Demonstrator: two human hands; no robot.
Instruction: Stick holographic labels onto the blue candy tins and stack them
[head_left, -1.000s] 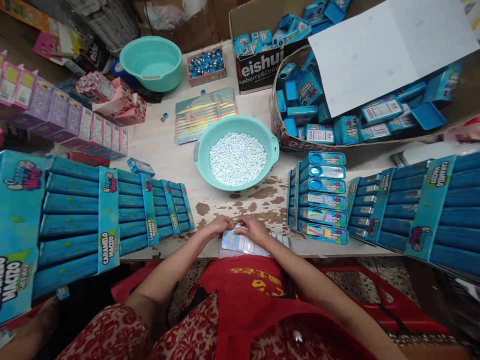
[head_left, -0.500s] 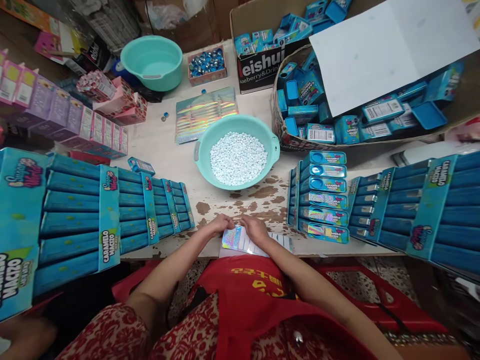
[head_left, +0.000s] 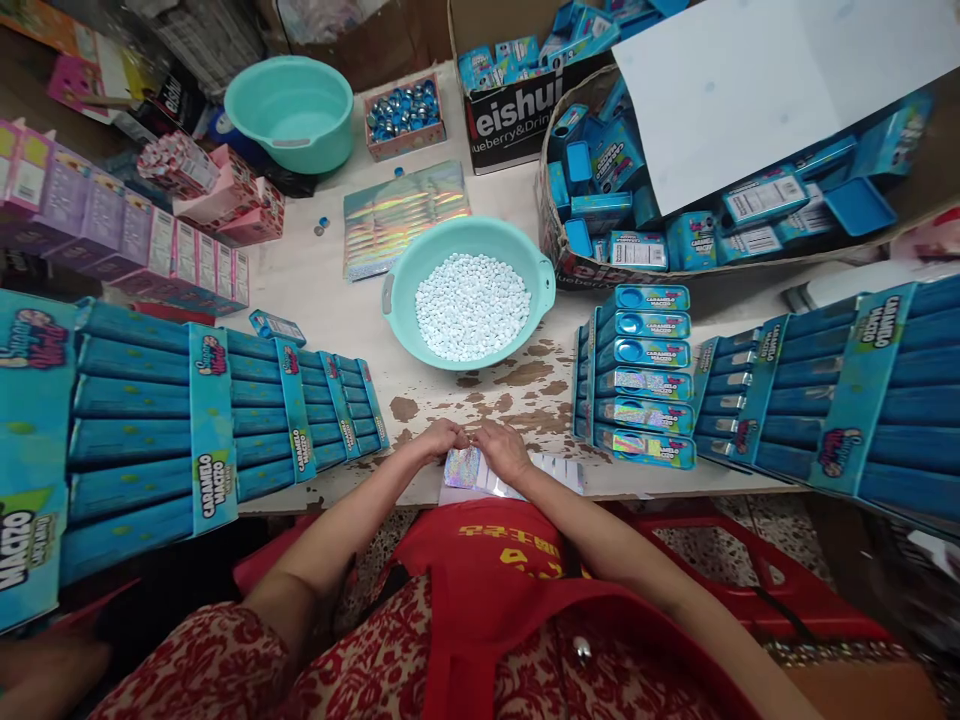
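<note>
At worktop [head_left: 330, 290] near edge — holographic sticker sheet [head_left: 466, 468] lies flat, long axis left-right; left hand [head_left: 439, 440] and right hand [head_left: 501, 450] fingers pinch its far edge — basin [head_left: 469, 232] beyond.

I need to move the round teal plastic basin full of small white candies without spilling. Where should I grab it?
Judging by its shape, grip the round teal plastic basin by the two small lug handles on its rim, one at the left and one at the right, a hand from each side, lifting level since the small white candies lie loose.
</note>
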